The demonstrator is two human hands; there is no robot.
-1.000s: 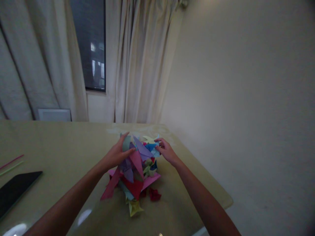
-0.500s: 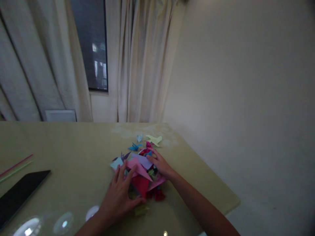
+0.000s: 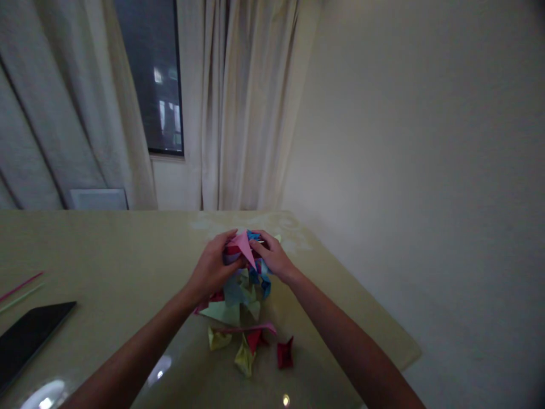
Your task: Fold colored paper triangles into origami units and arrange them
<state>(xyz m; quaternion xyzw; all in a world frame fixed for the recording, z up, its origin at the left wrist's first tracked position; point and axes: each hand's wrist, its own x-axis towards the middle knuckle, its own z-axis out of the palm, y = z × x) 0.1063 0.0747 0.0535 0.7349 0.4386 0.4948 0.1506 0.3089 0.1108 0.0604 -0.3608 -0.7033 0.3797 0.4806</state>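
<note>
My left hand (image 3: 214, 266) and my right hand (image 3: 275, 258) face each other over the table, fingers curled round a bunch of origami pieces. A pink folded piece (image 3: 243, 245) shows uppermost between them, with red, purple and blue paper around it. Below the hands lie pale green origami pieces (image 3: 225, 312) and a blue one (image 3: 265, 286). Nearer to me are yellow folded pieces (image 3: 244, 358), a thin pink strip-like piece (image 3: 268, 327) and a dark red piece (image 3: 285, 353). Fingers hide much of the bunch.
A dark flat slab (image 3: 32, 335) lies at the left, near a pink stick (image 3: 21, 286) and a light green stick (image 3: 21, 298). The table (image 3: 106, 250) ends at a wall (image 3: 404, 170) on the right. Curtains (image 3: 251, 113) hang behind.
Both hands have moved away from me and closed in on the bunch, gathering paper pieces toward the far side. Several pieces that were under the hands now lie uncovered nearer to me.
</note>
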